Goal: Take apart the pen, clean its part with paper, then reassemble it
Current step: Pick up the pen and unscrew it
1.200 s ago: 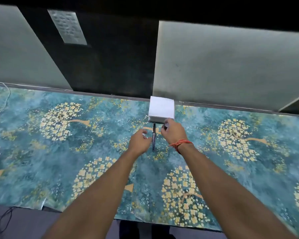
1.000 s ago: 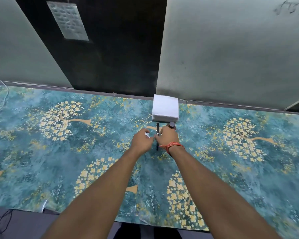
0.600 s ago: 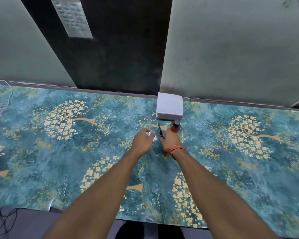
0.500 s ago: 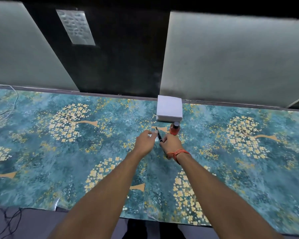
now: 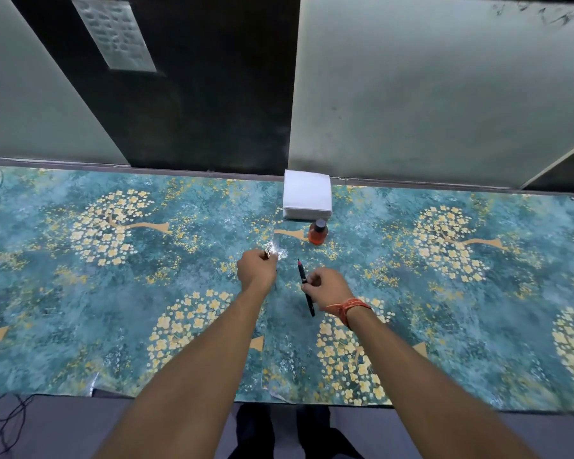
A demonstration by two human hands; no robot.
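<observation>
Teal floral covering with a glossy sheen lay over the table (image 5: pixel 80 293), where a square white paper stack (image 5: pixel 307 198) sat beside a small orange bottle (image 5: pixel 317 232). The right hand (image 5: pixel 328 288) pinched the slim black pen (image 5: pixel 305 288) above the table, red tip pointing away. The left hand (image 5: pixel 256 270) was curled around a small gold-tinted piece (image 5: pixel 267 254), mostly hidden.

A stack of paper (image 5: pixel 307 197) sits on the worktop (image 5: pixel 113 293) at its far edge, against the wall, with a small bottle (image 5: pixel 318 231) just near of it. Nearer still, the left hand (image 5: pixel 256 271) is left of the right hand (image 5: pixel 328 288), apart. The pen (image 5: pixel 304 281) lies between them, in the right hand, tip pointing far.
</observation>
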